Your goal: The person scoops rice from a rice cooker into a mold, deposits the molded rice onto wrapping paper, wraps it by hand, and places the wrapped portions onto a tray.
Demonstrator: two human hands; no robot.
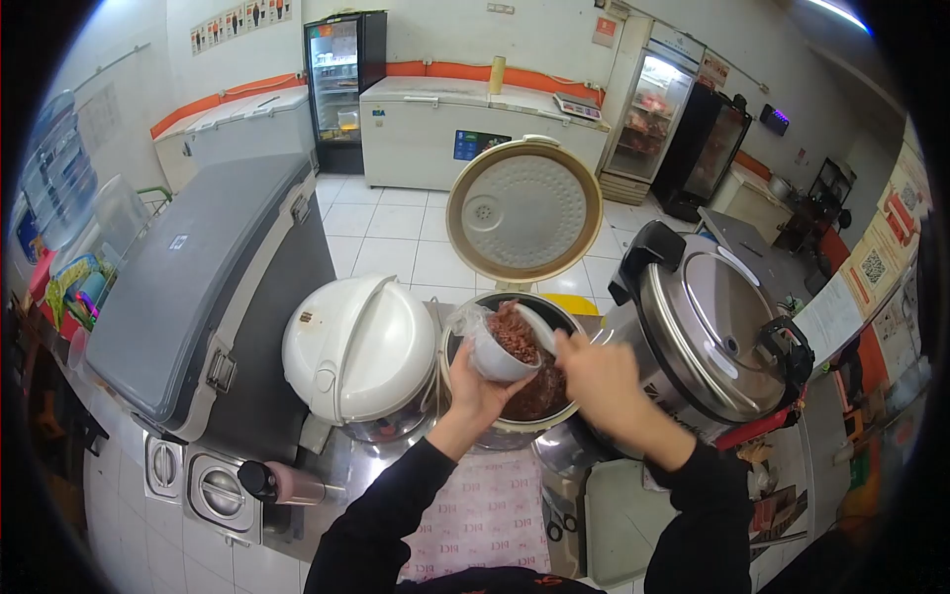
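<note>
My left hand [479, 398] holds a white bowl [498, 365] from below, tilted over the open rice cooker [447, 381]. A clear plastic bag [467, 322] lines the bowl, and reddish-brown rice [515, 334] fills it. My right hand [606, 381], slightly blurred, is closed around a white rice paddle [535, 325], whose blade touches the rice at the bowl's side. More dark rice [539, 401] lies in the cooker pot beneath. The cooker's round lid [524, 220] stands raised behind.
A closed white rice cooker [351, 346] stands left, beside a large grey cool box [198, 287]. At right is a big steel cooker [708, 332]. Patterned paper [475, 520], scissors [559, 520], a tray [623, 515] and a pink bottle [292, 485] lie nearer me.
</note>
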